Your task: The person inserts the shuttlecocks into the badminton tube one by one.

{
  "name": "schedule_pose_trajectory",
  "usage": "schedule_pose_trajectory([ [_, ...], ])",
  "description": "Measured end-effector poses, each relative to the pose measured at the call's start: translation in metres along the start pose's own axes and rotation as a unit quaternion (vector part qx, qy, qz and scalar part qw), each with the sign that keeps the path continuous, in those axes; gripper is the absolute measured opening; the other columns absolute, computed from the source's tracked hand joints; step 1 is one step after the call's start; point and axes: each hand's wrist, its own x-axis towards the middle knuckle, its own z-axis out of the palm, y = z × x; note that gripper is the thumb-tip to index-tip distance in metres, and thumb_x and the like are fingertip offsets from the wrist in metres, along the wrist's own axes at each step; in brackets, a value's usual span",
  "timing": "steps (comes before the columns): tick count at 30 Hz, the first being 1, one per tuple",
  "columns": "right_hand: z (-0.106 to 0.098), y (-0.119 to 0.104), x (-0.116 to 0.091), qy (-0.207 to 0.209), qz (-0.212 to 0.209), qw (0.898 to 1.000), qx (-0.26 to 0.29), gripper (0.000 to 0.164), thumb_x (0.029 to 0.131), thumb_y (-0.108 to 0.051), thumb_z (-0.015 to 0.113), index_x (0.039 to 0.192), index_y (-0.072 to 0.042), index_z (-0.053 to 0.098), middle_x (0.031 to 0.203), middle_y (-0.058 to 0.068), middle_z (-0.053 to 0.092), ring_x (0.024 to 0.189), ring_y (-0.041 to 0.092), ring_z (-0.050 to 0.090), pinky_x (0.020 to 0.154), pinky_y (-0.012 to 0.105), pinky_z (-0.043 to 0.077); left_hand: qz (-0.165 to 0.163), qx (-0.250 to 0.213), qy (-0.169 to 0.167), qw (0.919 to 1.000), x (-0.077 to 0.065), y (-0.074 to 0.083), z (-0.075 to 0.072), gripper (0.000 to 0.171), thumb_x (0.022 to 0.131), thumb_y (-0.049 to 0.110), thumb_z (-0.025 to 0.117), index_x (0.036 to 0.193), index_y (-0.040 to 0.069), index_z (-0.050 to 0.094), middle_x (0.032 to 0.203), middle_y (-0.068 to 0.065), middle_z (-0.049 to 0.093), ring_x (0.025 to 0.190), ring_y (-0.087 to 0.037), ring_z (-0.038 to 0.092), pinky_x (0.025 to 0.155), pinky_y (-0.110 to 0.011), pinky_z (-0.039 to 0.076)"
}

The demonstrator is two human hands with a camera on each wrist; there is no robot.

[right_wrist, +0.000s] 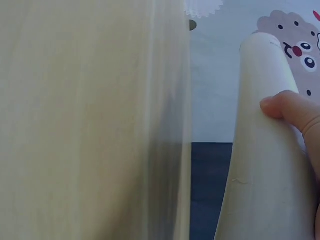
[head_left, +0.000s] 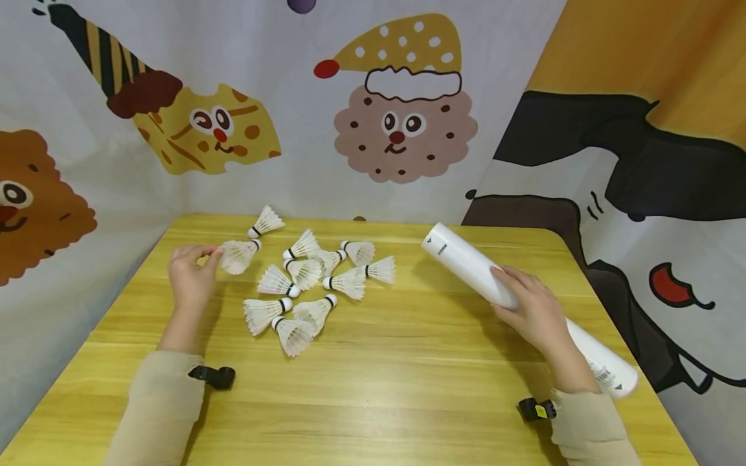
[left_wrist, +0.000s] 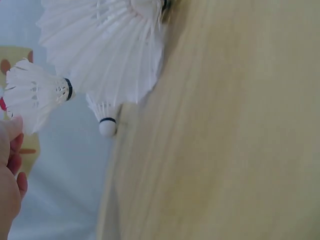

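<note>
My left hand [head_left: 195, 272] pinches a white feather shuttlecock [head_left: 239, 257] by the rim of its skirt, with the cork pointing right. The left wrist view also has this pinched shuttlecock [left_wrist: 37, 95], its dark band facing away from the fingers. Just behind it, near the table's back edge, lies another shuttlecock [head_left: 267, 222]. At the right, a long white tube [head_left: 466, 262] is gripped around its middle by my right hand [head_left: 536, 307]. The tube slants from back left to front right, and in the right wrist view the thumb [right_wrist: 285, 107] lies along its side. Its interior is hidden.
Several more shuttlecocks [head_left: 303, 272] lie in a loose cluster right of my left hand, some touching or overlapping. The wooden table [head_left: 373, 401] ends at a back edge, where a printed cloth [head_left: 315, 188] hangs.
</note>
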Motion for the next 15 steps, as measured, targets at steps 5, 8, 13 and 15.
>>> schedule_pose_trajectory([
  [5,-0.003,-0.006,0.001,0.019,-0.027,0.999,0.007,0.080,0.068,-0.014,0.084,0.140,-0.019,0.051,0.134,0.014,0.052,0.113,0.039,0.050,0.085,0.057,0.042,-0.002,-0.014,0.006,0.9999,-0.002,0.010,0.001,0.013,0.080,-0.001,0.075,0.082,-0.012,0.070,0.082,-0.024,0.067,0.083,-0.030,0.050,0.076,-0.026,0.032],
  [8,-0.005,-0.010,0.001,0.026,-0.040,0.999,0.013,0.081,0.066,-0.014,0.084,0.140,-0.020,0.051,0.134,0.012,0.052,0.114,0.039,0.050,0.084,0.056,0.042,-0.005,-0.027,0.007,0.9996,-0.004,0.017,0.002,0.013,0.080,0.000,0.075,0.082,-0.012,0.070,0.082,-0.024,0.067,0.082,-0.027,0.050,0.074,-0.022,0.032],
  [13,-0.007,-0.015,0.002,0.034,-0.057,0.997,0.023,0.066,0.079,-0.034,0.073,0.140,-0.021,0.051,0.135,0.010,0.052,0.115,0.038,0.049,0.084,0.056,0.041,-0.011,-0.044,0.011,0.9989,-0.006,0.028,0.003,0.013,0.081,0.002,0.075,0.082,-0.010,0.071,0.082,-0.021,0.068,0.079,-0.019,0.048,0.065,-0.017,0.032],
  [15,-0.008,-0.017,0.002,0.039,-0.065,0.997,0.026,0.061,0.085,-0.046,0.064,0.139,-0.021,0.052,0.135,0.010,0.052,0.115,0.038,0.049,0.085,0.056,0.041,-0.011,-0.052,0.013,0.9985,-0.007,0.032,0.003,0.013,0.081,0.003,0.076,0.083,-0.010,0.072,0.082,-0.020,0.068,0.077,-0.016,0.046,0.063,-0.017,0.032],
])
